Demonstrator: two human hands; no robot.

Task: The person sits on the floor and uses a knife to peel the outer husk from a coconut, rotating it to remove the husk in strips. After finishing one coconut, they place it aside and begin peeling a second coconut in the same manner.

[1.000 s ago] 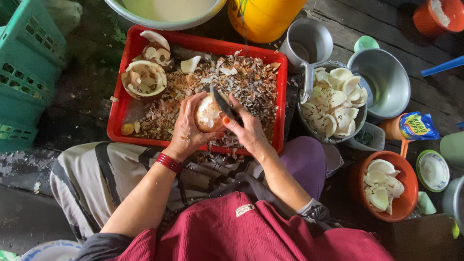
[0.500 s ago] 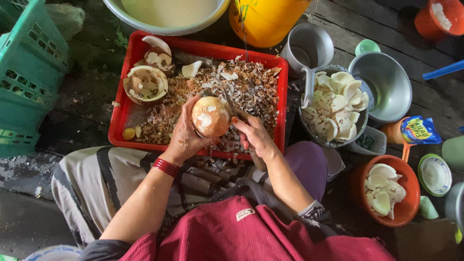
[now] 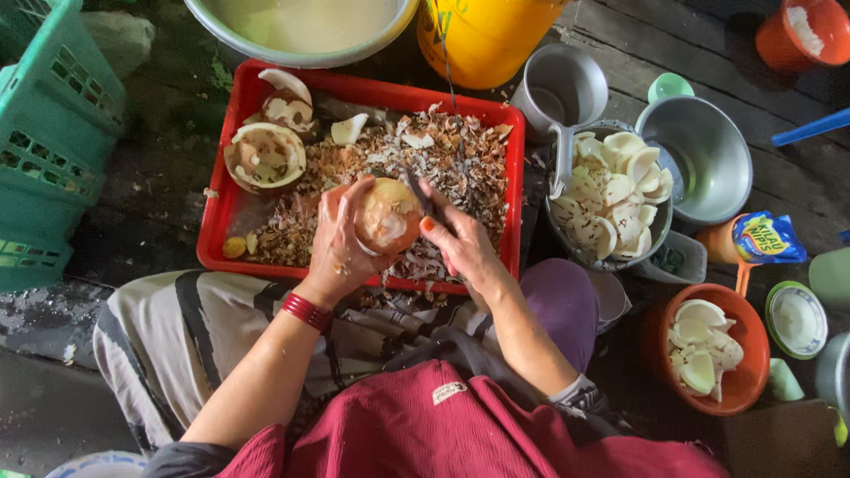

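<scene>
The left hand [image 3: 341, 239] has its grip wrapped around a round piece of coconut [image 3: 388, 215], holding it up over the near middle of the red tray [image 3: 232, 226]. The right hand [image 3: 460, 248] is clenched on a knife [image 3: 416, 193] whose dark blade lies against the far right side of the coconut. The piece shows pale flesh on its near face and brown skin on the rest, so it looks only partly pared.

Much paring appears to be done already: the tray is heaped with brown shavings [image 3: 460, 164], and at its far left lie an emptied shell half [image 3: 264, 158] and a few loose white bits. To the right of the tray a metal bowl [image 3: 609, 205] is piled with white pieces, and an orange bowl [image 3: 708, 350] at the near right holds several more. Judging by this, what is left is at least the brown skin on the piece in hand; no other whole unpeeled pieces can be made out.
</scene>
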